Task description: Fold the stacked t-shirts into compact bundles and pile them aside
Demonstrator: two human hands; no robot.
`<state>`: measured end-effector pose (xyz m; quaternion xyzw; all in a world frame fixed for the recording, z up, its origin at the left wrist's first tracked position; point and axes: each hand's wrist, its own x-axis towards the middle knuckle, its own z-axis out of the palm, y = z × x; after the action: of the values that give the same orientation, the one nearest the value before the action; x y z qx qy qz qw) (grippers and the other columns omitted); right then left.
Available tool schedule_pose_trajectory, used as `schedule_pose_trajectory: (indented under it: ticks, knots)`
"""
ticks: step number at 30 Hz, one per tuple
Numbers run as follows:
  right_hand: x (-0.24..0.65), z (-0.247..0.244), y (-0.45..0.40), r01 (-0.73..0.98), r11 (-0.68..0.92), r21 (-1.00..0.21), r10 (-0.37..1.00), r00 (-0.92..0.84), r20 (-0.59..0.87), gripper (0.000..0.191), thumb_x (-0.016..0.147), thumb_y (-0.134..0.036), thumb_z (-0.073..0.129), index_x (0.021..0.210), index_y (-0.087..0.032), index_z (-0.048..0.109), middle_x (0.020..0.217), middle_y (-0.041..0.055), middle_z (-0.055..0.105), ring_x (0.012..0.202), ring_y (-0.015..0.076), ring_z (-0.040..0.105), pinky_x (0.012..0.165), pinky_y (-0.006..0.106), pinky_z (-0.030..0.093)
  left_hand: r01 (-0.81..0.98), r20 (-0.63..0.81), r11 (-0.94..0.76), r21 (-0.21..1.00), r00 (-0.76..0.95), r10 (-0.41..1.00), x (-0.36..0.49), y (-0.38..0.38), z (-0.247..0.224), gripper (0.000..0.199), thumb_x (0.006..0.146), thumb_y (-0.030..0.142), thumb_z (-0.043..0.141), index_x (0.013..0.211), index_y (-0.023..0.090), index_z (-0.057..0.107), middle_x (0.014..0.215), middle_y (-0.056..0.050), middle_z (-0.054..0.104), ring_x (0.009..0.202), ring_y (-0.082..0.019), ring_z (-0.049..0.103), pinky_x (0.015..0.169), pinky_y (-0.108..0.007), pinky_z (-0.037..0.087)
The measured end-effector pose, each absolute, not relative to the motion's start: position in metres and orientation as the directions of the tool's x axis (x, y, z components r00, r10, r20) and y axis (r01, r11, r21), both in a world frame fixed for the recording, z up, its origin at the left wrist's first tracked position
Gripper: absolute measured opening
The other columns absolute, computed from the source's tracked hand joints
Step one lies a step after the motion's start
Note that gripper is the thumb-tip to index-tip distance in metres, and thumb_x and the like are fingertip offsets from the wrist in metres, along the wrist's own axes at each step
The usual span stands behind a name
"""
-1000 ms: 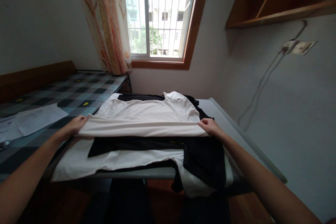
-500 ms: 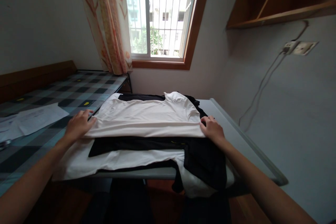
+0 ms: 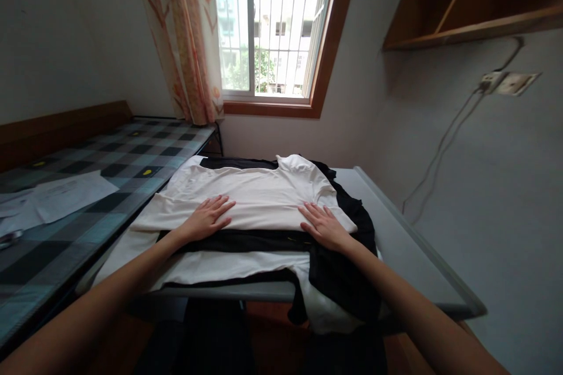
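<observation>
A white shirt (image 3: 259, 187) lies spread on top of other clothes, its near edge folded over in a long strip. My left hand (image 3: 206, 220) rests flat on that strip, left of its middle, with the fingers stretched out. Farther right, my right hand (image 3: 323, 224) also lies flat on the strip, fingers spread. Beneath the white shirt is a black garment (image 3: 343, 278), whose sleeve-like part hangs toward the front edge. Another white garment (image 3: 237, 266) shows below it, close to the table's front. Neither hand grips any cloth.
The clothes lie on a light grey table (image 3: 409, 246). To the left stands a bed with a checked cover (image 3: 70, 155), papers (image 3: 73, 196) on it. A window (image 3: 272, 29) is ahead, a wooden shelf (image 3: 461, 26) and wall socket (image 3: 512, 82) at right.
Both hands have left the two ends of the white shirt's folded strip and moved inward. They now lie flat on it. The view has shifted slightly.
</observation>
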<state>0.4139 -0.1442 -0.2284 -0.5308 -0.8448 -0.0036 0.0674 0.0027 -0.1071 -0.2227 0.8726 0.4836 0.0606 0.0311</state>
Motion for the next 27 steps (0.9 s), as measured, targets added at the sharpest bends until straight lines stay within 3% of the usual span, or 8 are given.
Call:
schedule_pose_trajectory:
  ticks: [4, 10, 17, 23, 27]
  knots:
    - [0.444, -0.226, -0.145, 0.938, 0.345, -0.003, 0.937, -0.345, 0.047, 0.064, 0.099, -0.057, 0.023, 0.152, -0.023, 0.035, 0.158, 0.0113, 0.029, 0.146, 0.0281, 0.025, 0.117, 0.054, 0.020, 0.905, 0.023, -0.418, 0.078, 0.418, 0.908, -0.016, -0.109, -0.221, 0.065, 0.095, 0.060, 0.028, 0.151, 0.027, 0.036, 0.159, -0.006, 0.026, 0.147, -0.026, 0.024, 0.119, -0.047, 0.017]
    - [0.470, -0.226, -0.149, 0.960, 0.277, 0.034, 0.960, -0.278, 0.027, 0.067, 0.097, -0.060, 0.019, 0.153, -0.025, 0.032, 0.159, 0.0095, 0.026, 0.147, 0.0273, 0.022, 0.117, 0.056, 0.018, 0.986, 0.004, -0.160, 0.035, 0.160, 0.987, -0.059, -0.106, -0.222, 0.068, 0.095, 0.059, 0.025, 0.152, 0.024, 0.034, 0.159, -0.007, 0.028, 0.147, -0.028, 0.022, 0.118, -0.050, 0.016]
    - [0.472, -0.228, -0.148, 0.965, 0.262, 0.018, 0.964, -0.263, 0.031, 0.068, 0.097, -0.060, 0.019, 0.152, -0.023, 0.034, 0.159, 0.0104, 0.027, 0.146, 0.0271, 0.023, 0.117, 0.054, 0.019, 0.999, 0.053, -0.049, -0.008, 0.049, 0.997, -0.098, -0.102, -0.231, 0.070, 0.094, 0.056, 0.026, 0.150, 0.016, 0.038, 0.156, -0.009, 0.035, 0.146, -0.026, 0.025, 0.117, -0.040, 0.022]
    - [0.472, -0.228, -0.149, 0.963, 0.270, 0.015, 0.962, -0.270, 0.049, 0.065, 0.098, -0.058, 0.019, 0.151, -0.024, 0.038, 0.157, 0.0099, 0.031, 0.145, 0.0260, 0.027, 0.116, 0.053, 0.021, 1.000, 0.145, 0.003, 0.011, -0.004, 0.989, -0.092, -0.090, -0.212, 0.057, 0.095, 0.049, 0.028, 0.136, 0.020, 0.055, 0.143, -0.011, 0.053, 0.131, -0.031, 0.048, 0.107, -0.047, 0.035]
    - [0.471, -0.229, -0.150, 0.963, 0.269, 0.008, 0.959, -0.269, 0.095, 0.062, 0.098, -0.057, 0.024, 0.149, -0.025, 0.041, 0.156, 0.0102, 0.034, 0.144, 0.0264, 0.031, 0.115, 0.053, 0.023, 0.997, 0.229, 0.066, 0.049, -0.075, 0.971, -0.092, -0.059, -0.191, 0.050, 0.093, 0.043, 0.036, 0.133, 0.020, 0.056, 0.137, -0.013, 0.057, 0.120, -0.033, 0.055, 0.098, -0.047, 0.043]
